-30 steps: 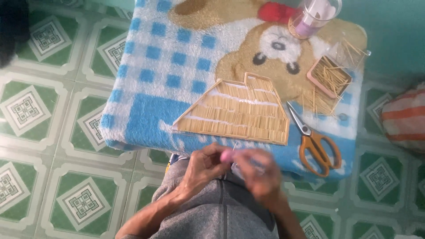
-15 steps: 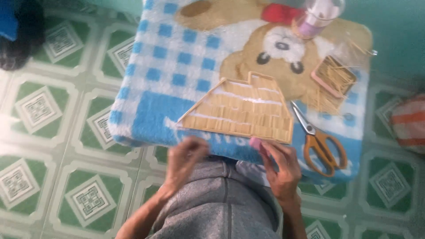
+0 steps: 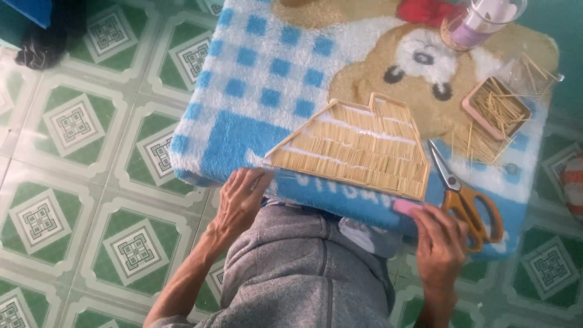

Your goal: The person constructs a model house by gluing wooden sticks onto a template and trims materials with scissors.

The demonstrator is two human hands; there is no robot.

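a: head view first. toothpick panel (image 3: 358, 149) lies flat on the fleecy blue-and-white checked cover (image 3: 267, 85), near its front edge, shaped like a little house with a stepped top.

b: and the hands?

a: left hand (image 3: 240, 203) sits at the panel's lower left corner, fingers loosely curled over the cover's edge, fingertips just touching that corner. it grips nothing that i can see.

b: right one?

a: right hand (image 3: 440, 240) is at the panel's lower right corner, fingers bent, with a small pink thing (image 3: 407, 207) held at the fingertips. what the pink thing is, i cannot tell. it lies just beside the panel's corner.

b: what else is on the cover?

a: orange-handled scissors (image 3: 464, 197) lie right of the panel, blades shut and pointing up toward its right edge, handles just beside the right hand. farther back on the right there is a pink tray of loose toothpicks (image 3: 495, 108), with more sticks scattered around it. a clear cup with a purple base (image 3: 483, 21) stands at the far edge. a brown teddy-bear picture (image 3: 419, 61) is printed on the cover behind the panel.

b: below that?

a: grey hooded top (image 3: 297, 273) of the person, between the 2 arms, and green patterned floor tiles (image 3: 73, 182) all around. only 1 view is given.
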